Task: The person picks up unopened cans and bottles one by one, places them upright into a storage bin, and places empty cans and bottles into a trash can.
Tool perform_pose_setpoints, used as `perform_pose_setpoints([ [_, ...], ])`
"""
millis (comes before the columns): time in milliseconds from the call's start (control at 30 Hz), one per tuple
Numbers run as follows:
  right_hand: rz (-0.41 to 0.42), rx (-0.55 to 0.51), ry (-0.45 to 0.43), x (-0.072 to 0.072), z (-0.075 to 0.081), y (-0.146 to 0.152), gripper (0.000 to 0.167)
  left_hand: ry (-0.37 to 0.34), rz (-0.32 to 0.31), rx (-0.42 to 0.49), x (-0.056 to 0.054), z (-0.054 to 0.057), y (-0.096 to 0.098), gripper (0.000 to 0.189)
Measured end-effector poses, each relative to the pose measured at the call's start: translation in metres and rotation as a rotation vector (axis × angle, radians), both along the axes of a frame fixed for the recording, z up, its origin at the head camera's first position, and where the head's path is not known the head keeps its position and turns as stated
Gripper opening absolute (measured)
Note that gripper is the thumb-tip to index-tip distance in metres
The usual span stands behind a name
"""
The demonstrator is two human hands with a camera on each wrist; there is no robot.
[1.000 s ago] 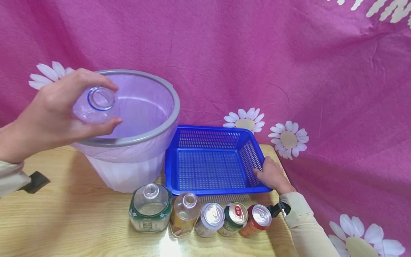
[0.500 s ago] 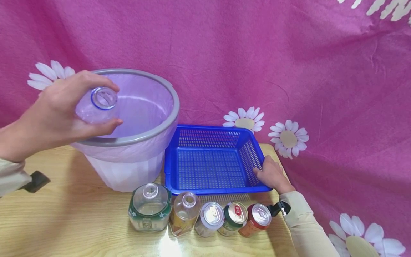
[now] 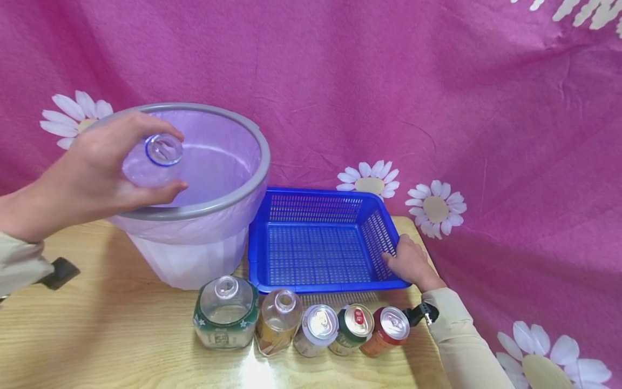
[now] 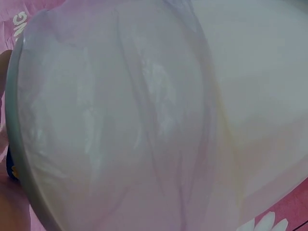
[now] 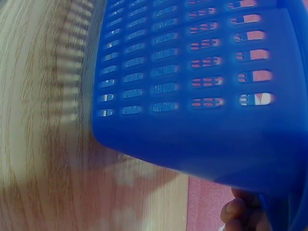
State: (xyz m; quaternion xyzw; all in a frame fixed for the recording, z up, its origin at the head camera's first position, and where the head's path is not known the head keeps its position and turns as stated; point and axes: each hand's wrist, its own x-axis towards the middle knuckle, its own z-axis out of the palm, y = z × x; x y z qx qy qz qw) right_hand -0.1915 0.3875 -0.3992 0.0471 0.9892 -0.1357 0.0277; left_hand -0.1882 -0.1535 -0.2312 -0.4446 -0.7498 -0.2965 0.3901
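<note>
In the head view my left hand (image 3: 99, 167) grips a clear plastic bottle (image 3: 142, 166) between thumb and fingers. The bottle's open mouth with a blue ring faces up toward me, and its lower part is hidden by the hand. Hand and bottle are over the left side of a white bin (image 3: 194, 262) lined with a thin purple bag. My right hand (image 3: 410, 262) holds the right rim of a blue mesh basket (image 3: 325, 289), thumb on the inside. In the right wrist view, the basket's perforated wall (image 5: 192, 139) fills most of the picture and a few fingertips (image 5: 236, 209) show below its rim.
In front of the basket stand a green-labelled clear bottle (image 3: 225, 319), a second clear bottle (image 3: 278, 321) with a yellowish label, a pale can (image 3: 316, 330), a green can (image 3: 352, 329) and a red can (image 3: 385, 330). A pink flowered cloth (image 3: 301, 81) hangs behind the wooden table (image 3: 97, 329).
My left hand has shifted slightly right and down with the bottle, over the bin. The right hand and the basket look the same.
</note>
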Motion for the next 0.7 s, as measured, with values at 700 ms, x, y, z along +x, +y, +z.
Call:
perform_pose_setpoints([
  [700,-0.018,-0.023,-0.02,-0.002,-0.002,0.0,0.05,0.005,0.038,-0.038,-0.012,-0.007,0.0,0.078],
])
